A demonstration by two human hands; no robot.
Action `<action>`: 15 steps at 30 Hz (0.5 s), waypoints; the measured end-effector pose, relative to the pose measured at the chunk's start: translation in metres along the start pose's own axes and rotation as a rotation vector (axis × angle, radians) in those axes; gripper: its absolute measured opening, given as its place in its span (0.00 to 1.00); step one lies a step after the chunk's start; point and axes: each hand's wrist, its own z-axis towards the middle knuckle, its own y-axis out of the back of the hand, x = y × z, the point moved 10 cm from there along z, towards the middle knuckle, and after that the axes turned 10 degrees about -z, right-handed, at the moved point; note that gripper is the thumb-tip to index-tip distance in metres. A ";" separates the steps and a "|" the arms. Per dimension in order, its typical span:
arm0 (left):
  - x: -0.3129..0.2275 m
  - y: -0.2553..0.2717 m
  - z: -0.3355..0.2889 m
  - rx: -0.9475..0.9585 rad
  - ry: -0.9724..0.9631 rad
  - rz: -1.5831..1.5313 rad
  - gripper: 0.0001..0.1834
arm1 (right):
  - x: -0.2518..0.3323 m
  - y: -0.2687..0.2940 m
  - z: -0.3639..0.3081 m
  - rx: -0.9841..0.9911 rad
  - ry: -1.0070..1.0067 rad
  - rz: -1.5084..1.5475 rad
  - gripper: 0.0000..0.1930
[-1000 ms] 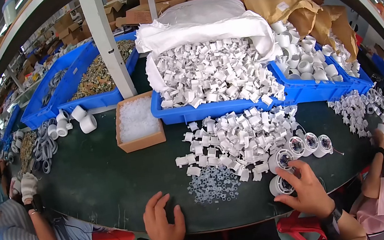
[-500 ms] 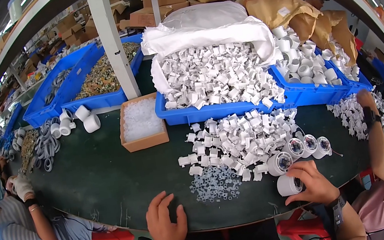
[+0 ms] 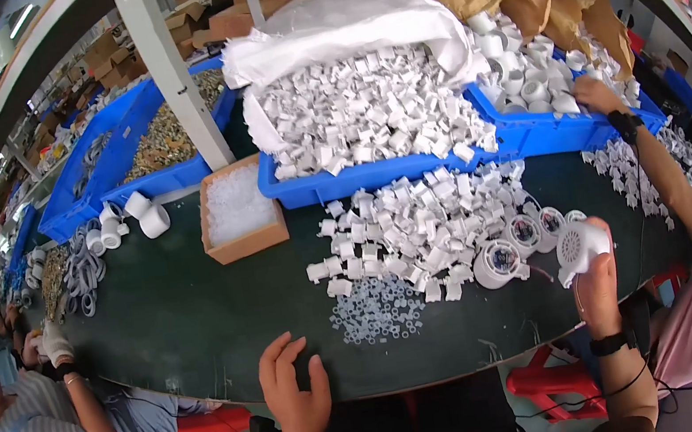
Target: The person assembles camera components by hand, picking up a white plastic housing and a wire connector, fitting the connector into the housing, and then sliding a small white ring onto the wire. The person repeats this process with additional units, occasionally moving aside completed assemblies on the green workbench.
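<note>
Head view: nearest, the left hand [image 3: 295, 393] is empty, its fingers loosely spread by the near edge of the desk [image 3: 204, 344]. Off to the right, the right hand [image 3: 599, 294] has thumb and fingers wrapped around a white housing [image 3: 582, 248], a round shell with a slotted grille on the end turned leftward and a small tab low on its rim. It is held up over the right part of the desk, close by a row of similar housings [image 3: 496, 263] standing with circuit boards showing in their open ends.

The held piece looks like thin moulded plastic: probably light, stiff and rather smooth, so it could turn under a loose grip. The plain side wall seems the best place to hold; the grille bars and tab look easier to snap, and any wiring inside would be the delicate part.

Left of the row lie small grey rings [image 3: 376, 310], then a heap of white clips [image 3: 403, 239]. Beyond stand a cardboard box [image 3: 248, 248] of clear bits and a blue tray [image 3: 359, 183] piled with more clips.
</note>
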 end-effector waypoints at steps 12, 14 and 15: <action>-0.080 -0.068 -0.020 0.551 0.144 -0.545 0.43 | 0.093 -0.228 -0.112 0.822 0.973 -0.793 0.27; -0.065 -0.060 -0.024 0.439 0.143 -0.559 0.40 | 0.109 -0.233 -0.119 0.658 1.133 -0.761 0.27; -0.060 -0.053 -0.025 0.387 0.146 -0.548 0.39 | 0.109 -0.235 -0.121 0.665 1.134 -0.741 0.27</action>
